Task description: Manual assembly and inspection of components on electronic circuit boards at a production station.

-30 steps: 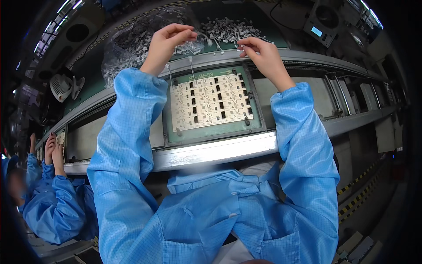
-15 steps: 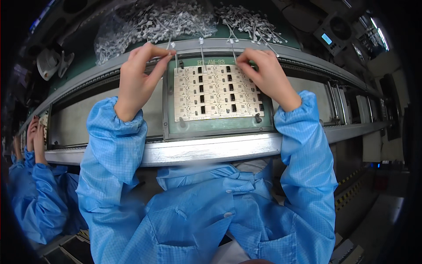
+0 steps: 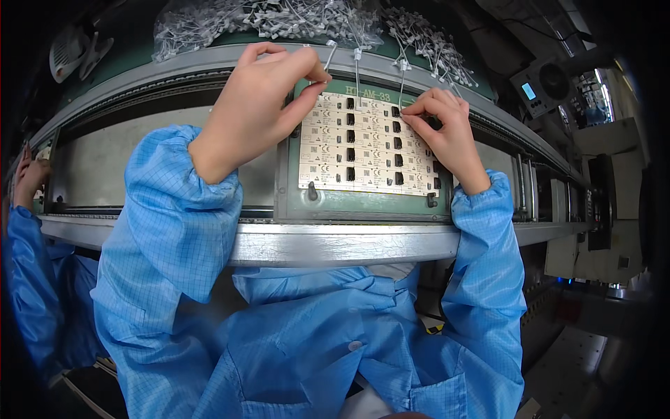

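A panel of white circuit boards [image 3: 373, 144] with black components lies in a green carrier tray [image 3: 363, 204] on the conveyor. My left hand [image 3: 262, 105] is at the panel's top left corner, thumb and forefinger pinched on a short cable [image 3: 329, 57] with a white plug. At the top row, farther right, my right hand [image 3: 447, 129] pinches the lower end of another cable [image 3: 403, 82]. Between them a third cable [image 3: 358, 73] reaches from the far rail down to the top row, with neither hand on it. My fingertips hide the gripped cable ends.
Beyond the far rail [image 3: 272, 57] lie heaps of white plug cables [image 3: 300, 17], partly in a clear bag. The near metal rail [image 3: 342, 244] runs in front of me. At far left are a co-worker's hand [image 3: 29, 178] and a white fan [image 3: 70, 52]. A device with a lit display [image 3: 528, 91] stands at right.
The view has shifted, so panel and cables appear farther right. My right fingers have moved down along their cable to the top row. My left hand remains pinched at the left cable.
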The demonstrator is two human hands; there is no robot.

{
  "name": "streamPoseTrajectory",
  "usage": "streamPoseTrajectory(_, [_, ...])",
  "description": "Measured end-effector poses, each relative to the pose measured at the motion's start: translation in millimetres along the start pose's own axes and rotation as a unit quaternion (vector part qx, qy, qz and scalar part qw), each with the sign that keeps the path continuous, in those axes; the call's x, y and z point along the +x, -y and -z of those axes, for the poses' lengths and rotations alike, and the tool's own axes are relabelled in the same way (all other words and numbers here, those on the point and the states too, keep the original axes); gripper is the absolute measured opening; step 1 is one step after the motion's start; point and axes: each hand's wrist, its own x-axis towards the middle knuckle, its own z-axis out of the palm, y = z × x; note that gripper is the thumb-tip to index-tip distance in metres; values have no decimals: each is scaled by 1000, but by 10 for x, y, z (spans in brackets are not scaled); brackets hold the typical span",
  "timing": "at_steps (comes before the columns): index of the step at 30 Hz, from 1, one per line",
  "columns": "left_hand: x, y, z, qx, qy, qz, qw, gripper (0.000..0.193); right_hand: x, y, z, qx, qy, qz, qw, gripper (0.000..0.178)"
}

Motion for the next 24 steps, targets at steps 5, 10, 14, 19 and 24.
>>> streamPoseTrajectory(5, [2, 20, 3, 3, 8, -2, 1000, 12, 9, 25, 54, -24, 14, 11, 1000, 7])
streamPoseTrajectory(10, [-53, 13, -8, -2, 8, 27, 1000, 12, -49, 112, 156, -63, 48, 56, 995, 19])
streamPoseTrajectory(14, [-59, -36, 11, -6, 39, 47, 998, 12, 22, 75, 180, -46, 42, 59, 996, 15])
streamPoseTrajectory(19, [-57, -47, 12, 67, 117, 109, 985, 7, 481, -350, -67, -65, -73, -128, 987, 24])
streamPoseTrajectory(24, [-68, -156, -45, 90, 117, 153, 977, 5, 656, -409, -208, -174, -44, -127, 976, 25])
